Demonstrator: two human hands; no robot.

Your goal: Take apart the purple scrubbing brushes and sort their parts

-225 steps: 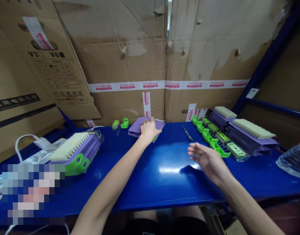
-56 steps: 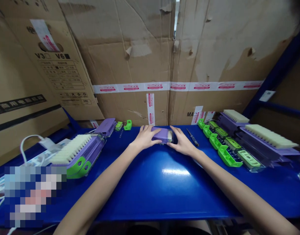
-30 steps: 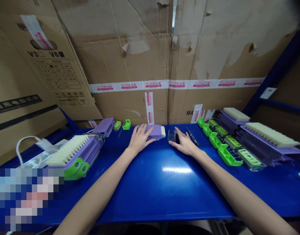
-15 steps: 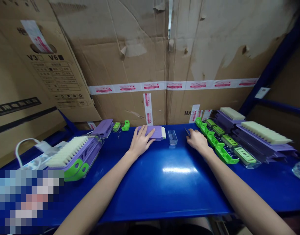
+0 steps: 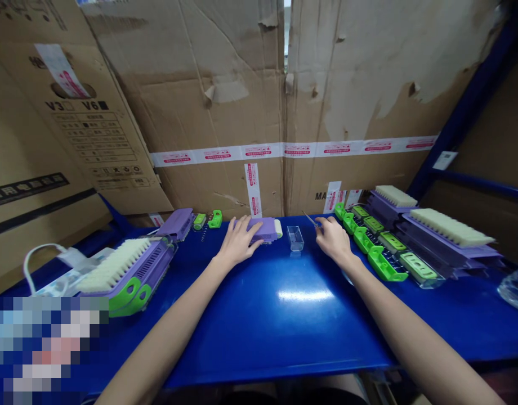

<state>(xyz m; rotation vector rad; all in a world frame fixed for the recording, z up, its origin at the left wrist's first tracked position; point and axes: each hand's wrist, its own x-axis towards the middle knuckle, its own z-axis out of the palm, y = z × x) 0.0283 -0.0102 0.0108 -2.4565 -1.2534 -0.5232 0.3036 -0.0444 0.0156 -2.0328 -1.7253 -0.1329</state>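
My left hand (image 5: pixel 237 242) is closed around the left part of a purple plastic housing (image 5: pixel 268 228), its thumb along the near side and its fingers over the top. A cream-coloured end piece (image 5: pixel 278 227) sticks out at the right of the housing. In my right hand (image 5: pixel 334 241) is a screwdriver (image 5: pixel 309 217), its thin shaft pointing up and to the left; the handle is mostly hidden by my fingers. Between the two hands a small clear plastic box (image 5: pixel 295 238) stands on the blue table (image 5: pixel 250 326).
At right, a row of green clips (image 5: pixel 364 241) and green-topped clear boxes (image 5: pixel 416 264) lies beside purple brushes (image 5: pixel 451 226). At left are a brush with green ends (image 5: pixel 128 298), another purple housing (image 5: pixel 177 223), a green clip (image 5: pixel 215 219) and a power strip (image 5: pixel 79 264). A plastic bottle (image 5: pixel 514 292) is far right.
The clear box came off the housing's right end and was set down on the table. My right hand let go of it, moved right and picked up the screwdriver. My left hand stayed on the housing.
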